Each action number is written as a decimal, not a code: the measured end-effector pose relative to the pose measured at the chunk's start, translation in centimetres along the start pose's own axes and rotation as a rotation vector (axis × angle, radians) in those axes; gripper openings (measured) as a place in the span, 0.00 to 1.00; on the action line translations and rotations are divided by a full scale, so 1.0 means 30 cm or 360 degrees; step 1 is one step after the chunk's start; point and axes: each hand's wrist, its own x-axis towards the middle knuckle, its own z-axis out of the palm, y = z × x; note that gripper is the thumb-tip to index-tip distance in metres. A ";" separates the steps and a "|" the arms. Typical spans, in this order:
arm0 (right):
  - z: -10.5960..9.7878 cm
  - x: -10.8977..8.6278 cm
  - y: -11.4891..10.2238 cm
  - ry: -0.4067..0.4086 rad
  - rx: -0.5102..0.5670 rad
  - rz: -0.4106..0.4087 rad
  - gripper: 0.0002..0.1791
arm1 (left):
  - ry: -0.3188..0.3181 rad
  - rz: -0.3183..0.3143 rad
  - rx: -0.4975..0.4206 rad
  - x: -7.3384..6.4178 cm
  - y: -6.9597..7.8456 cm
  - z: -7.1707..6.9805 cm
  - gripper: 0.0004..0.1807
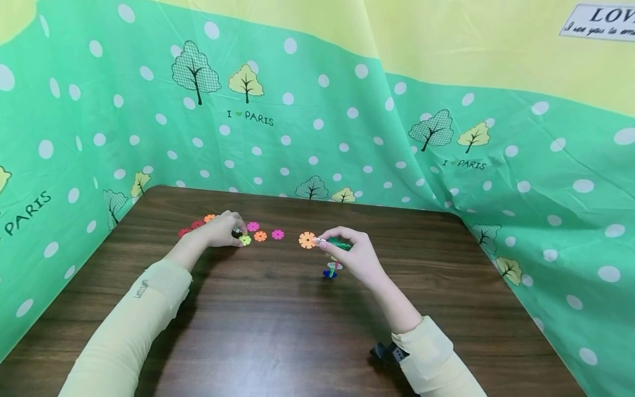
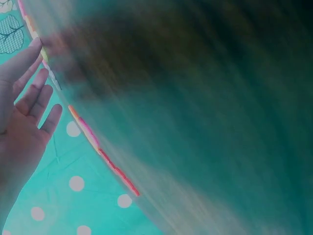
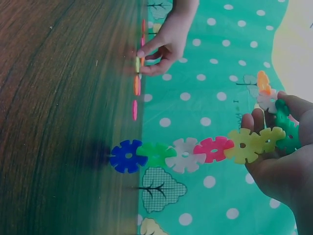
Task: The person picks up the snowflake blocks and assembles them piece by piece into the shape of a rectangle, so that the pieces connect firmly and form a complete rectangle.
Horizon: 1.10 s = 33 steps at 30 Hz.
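My left hand (image 1: 223, 229) is at the far left of the table, its thumb and a finger pinching a yellow-green notched plastic disc (image 1: 245, 240). In the right wrist view that yellow-green disc (image 3: 138, 64) shows edge-on between the fingertips. My right hand (image 1: 354, 256) holds a chain of interlocked notched discs above the table. An orange disc (image 1: 307, 240) forms one end of the chain, joined to a white disc (image 3: 267, 101). Green discs (image 3: 288, 132) lie against the palm. Yellow, pink, white and light green discs run down to a blue disc (image 3: 128, 156) at the lower end.
Loose discs lie around the left hand: pink (image 1: 278, 234), orange (image 1: 260, 236), another pink (image 1: 253, 226) and red (image 1: 184, 232). A black device (image 1: 382, 353) sits by the right sleeve. Polka-dot cloth (image 1: 317, 121) hangs behind and beside the brown table (image 1: 258, 331).
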 end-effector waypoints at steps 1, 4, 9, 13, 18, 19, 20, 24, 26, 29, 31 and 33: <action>0.000 0.000 0.002 0.0000 0.0001 -0.0006 0.10 | -0.0013 -0.0013 -0.0007 0.000 0.001 -0.001 0.10; 0.000 0.000 0.003 0.0000 0.0001 0.0016 0.09 | -0.0032 -0.0035 -0.0026 0.002 0.002 -0.002 0.11; 0.000 -0.004 -0.024 -0.0007 0.0012 0.0054 0.07 | -0.0065 -0.0042 -0.0128 0.005 0.008 0.000 0.14; 0.001 -0.015 -0.087 -0.0011 0.0011 0.0071 0.06 | -0.0055 0.0027 -0.0209 0.004 0.018 -0.003 0.14; 0.001 -0.018 -0.115 -0.0016 -0.0021 0.0084 0.07 | 0.0039 0.0098 -0.0219 0.013 0.025 -0.012 0.08; 0.001 -0.017 -0.114 -0.0018 -0.0030 0.0077 0.07 | 0.0059 0.0101 -0.0219 0.015 0.030 -0.015 0.07; 0.001 -0.017 -0.114 -0.0020 -0.0043 0.0067 0.07 | 0.0083 0.0104 -0.0217 0.016 0.037 -0.019 0.06; -0.001 -0.017 -0.115 -0.0031 -0.0059 0.0016 0.08 | 0.0174 0.0107 -0.0210 0.014 0.074 -0.038 0.03; -0.002 -0.017 -0.109 -0.0034 -0.0053 -0.0012 0.08 | 0.0209 0.0111 -0.0207 0.010 0.096 -0.049 0.03; -0.003 -0.013 -0.081 -0.0027 -0.0057 -0.0038 0.07 | 0.0239 0.0105 -0.0248 -0.001 0.134 -0.070 0.02; -0.003 -0.009 -0.054 -0.0021 -0.0063 -0.0046 0.07 | 0.0256 0.0098 -0.0282 -0.012 0.161 -0.085 0.02; -0.003 -0.005 -0.029 -0.0010 -0.0077 -0.0047 0.07 | 0.0276 0.0093 -0.0320 -0.024 0.188 -0.097 0.02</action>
